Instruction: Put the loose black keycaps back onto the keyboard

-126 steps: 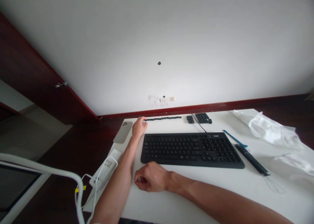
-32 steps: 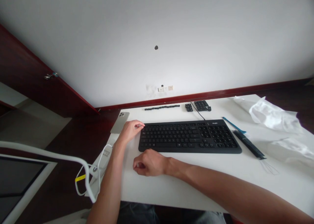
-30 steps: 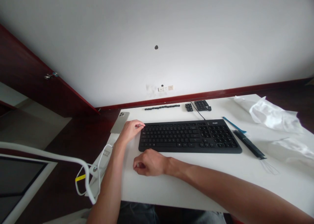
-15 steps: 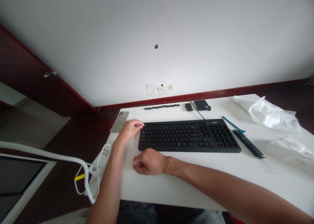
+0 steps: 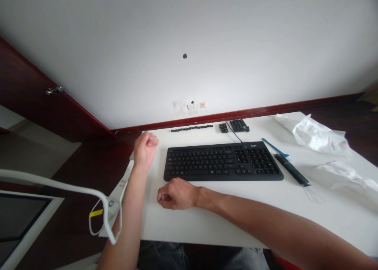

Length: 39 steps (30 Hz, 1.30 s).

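Note:
The black keyboard [image 5: 206, 163] lies on the white table, with bare sockets showing among the keys at its right end. Beyond its left end is my left hand [image 5: 145, 149], raised with the fingers curled in; anything inside them is hidden. My right hand [image 5: 177, 194] rests on the table just below the keyboard's front left edge. Its fingers are bent into a loose fist, and I cannot make out what they hold, if anything. Behind the keyboard lie a row of loose black keycaps [image 5: 191, 128], a small keycap group [image 5: 223, 128] and a larger keycap group [image 5: 238, 125].
Right of the keyboard are a thin blue tool [image 5: 275, 147] and a black tool with thin wire loops [image 5: 291, 169]. Crumpled white plastic packaging [image 5: 320, 138] lies farther right. A white cable with a yellow tag [image 5: 96, 213] hangs at the left table edge.
My left hand has left the keyboard's top left corner, moving left and away from me, and now covers the phone. My right hand has stayed in place. The view has shifted slightly.

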### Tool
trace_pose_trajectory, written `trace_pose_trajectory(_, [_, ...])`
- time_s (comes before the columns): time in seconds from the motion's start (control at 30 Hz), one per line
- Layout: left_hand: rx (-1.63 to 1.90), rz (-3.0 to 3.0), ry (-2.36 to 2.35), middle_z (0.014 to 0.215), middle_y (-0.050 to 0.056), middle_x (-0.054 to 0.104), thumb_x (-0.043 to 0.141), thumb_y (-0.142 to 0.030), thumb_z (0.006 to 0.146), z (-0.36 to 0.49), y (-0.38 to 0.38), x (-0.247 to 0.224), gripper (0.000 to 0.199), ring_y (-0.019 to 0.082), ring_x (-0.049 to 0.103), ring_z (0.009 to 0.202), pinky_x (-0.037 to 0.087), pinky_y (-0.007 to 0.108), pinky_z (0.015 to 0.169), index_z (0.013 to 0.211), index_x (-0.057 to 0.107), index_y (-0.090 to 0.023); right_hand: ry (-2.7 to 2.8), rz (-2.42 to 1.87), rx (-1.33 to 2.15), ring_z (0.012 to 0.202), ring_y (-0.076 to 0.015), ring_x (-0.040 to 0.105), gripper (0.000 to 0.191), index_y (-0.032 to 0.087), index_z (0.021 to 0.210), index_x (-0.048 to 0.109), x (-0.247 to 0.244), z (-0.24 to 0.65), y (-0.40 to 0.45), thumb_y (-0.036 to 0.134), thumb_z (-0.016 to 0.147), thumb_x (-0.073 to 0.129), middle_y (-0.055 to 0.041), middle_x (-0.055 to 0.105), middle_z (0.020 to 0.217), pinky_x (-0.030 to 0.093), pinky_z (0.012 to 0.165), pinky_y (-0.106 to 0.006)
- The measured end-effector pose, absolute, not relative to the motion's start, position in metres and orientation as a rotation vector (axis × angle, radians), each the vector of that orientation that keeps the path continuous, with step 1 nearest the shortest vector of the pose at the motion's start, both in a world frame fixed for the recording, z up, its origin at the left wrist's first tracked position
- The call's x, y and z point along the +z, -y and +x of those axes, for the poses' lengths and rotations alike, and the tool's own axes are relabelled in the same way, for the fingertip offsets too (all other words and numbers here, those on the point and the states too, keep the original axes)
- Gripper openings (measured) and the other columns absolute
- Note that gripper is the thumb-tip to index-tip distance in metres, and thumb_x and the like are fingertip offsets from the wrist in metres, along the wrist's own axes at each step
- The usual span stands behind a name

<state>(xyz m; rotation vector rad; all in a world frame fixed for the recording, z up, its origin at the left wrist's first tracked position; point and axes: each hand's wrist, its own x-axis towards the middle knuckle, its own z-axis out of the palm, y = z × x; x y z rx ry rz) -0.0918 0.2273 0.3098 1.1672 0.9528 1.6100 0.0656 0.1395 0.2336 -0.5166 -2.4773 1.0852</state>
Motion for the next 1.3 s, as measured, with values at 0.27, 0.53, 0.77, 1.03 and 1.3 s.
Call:
trace_pose_trajectory(0.27, [1.437,0.775,-0.782,0.045,-0.009,0.011,0.059,-0.025,0.083,-0.057,-0.241,0.318,0.047,0.007,0.012,0.039,0.019,0.026,0.042,0.057,0.02,-0.022,2.506,-0.513,1.071,0.068,-0.0121,0.063,0.018,0.017,0.101,0.076,0.236,0.067,-0.14,0.023,0.091,0.062,-0.001,0.074,0.08,0.044,0.067,-0.021])
trace_pose_trajectory(0.53, [1.341,0.818,-0.974,0.047,-0.011,0.014,0.067,-0.024,0.082,-0.052,-0.253,0.266,0.051,0.004,0.015,0.04,0.018,0.023,0.043,0.057,0.022,-0.021,2.503,-0.51,1.083,0.07,-0.0124,0.065,0.018,0.017,0.101,0.076,0.237,0.066,-0.14,0.023,0.091,0.062,-0.0014,0.075,0.081,0.044,0.067,-0.021])
trace_pose_trajectory(0.77, [1.421,0.824,-0.825,0.047,-0.009,0.012,0.061,-0.026,0.082,-0.063,-0.24,0.307,0.048,0.006,0.014,0.04,0.023,0.024,0.044,0.058,0.02,-0.021,2.486,-0.519,1.107,0.068,-0.0117,0.064,0.016,0.017,0.099,0.076,0.24,0.068,-0.139,0.023,0.092,0.062,-0.0011,0.075,0.08,0.044,0.067,-0.02])
trace_pose_trajectory(1.03, [1.333,0.803,-1.074,0.047,-0.012,0.014,0.069,-0.027,0.079,-0.045,-0.256,0.274,0.053,0.004,0.015,0.039,0.017,0.022,0.041,0.059,0.02,-0.022,2.486,-0.5,1.092,0.07,-0.0116,0.065,0.016,0.019,0.1,0.075,0.233,0.064,-0.141,0.024,0.091,0.063,0.0006,0.074,0.081,0.044,0.069,-0.02])
trace_pose_trajectory(1.3, [1.401,0.742,-0.866,0.045,-0.01,0.012,0.062,-0.023,0.079,-0.056,-0.248,0.294,0.048,0.006,0.012,0.04,0.02,0.024,0.042,0.058,0.018,-0.021,2.487,-0.506,1.102,0.07,-0.0115,0.065,0.016,0.019,0.1,0.075,0.232,0.065,-0.141,0.025,0.091,0.063,0.0005,0.074,0.08,0.044,0.069,-0.021])
